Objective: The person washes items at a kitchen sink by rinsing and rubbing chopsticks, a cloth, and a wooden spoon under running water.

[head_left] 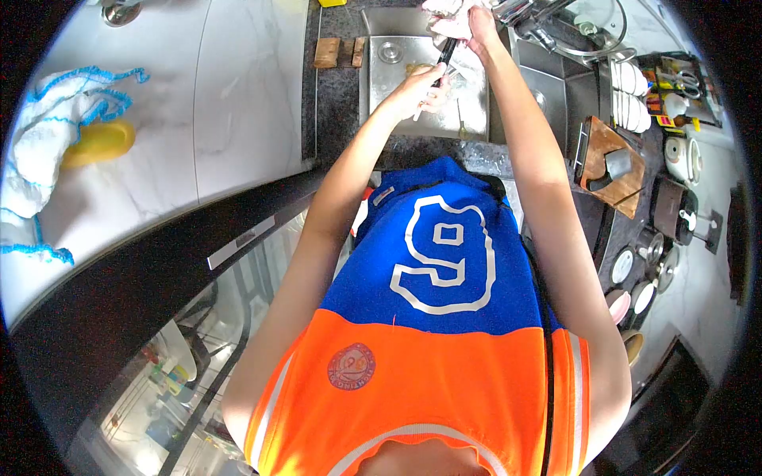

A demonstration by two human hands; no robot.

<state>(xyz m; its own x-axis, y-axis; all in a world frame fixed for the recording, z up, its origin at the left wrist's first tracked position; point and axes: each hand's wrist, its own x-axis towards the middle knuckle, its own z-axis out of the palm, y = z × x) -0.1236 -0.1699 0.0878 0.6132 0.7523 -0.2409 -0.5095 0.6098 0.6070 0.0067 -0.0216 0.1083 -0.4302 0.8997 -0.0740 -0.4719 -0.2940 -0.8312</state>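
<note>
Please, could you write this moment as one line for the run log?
Left hand: grips black-handled utensil | Right hand: holds whitish cloth | Place: at steel sink

The shirt (444, 389) bears a number (448, 255), 9 from this angle, and a blurrily lettered badge (352, 366)

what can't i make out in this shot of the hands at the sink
All in the head view:
Far end of the black tool: hidden by the cloth.
Its near end: covered by the left hand.
Full extent of the cloth by the right hand: cut off by the top edge.
Thin piece in the sink: too small to identify.
</note>
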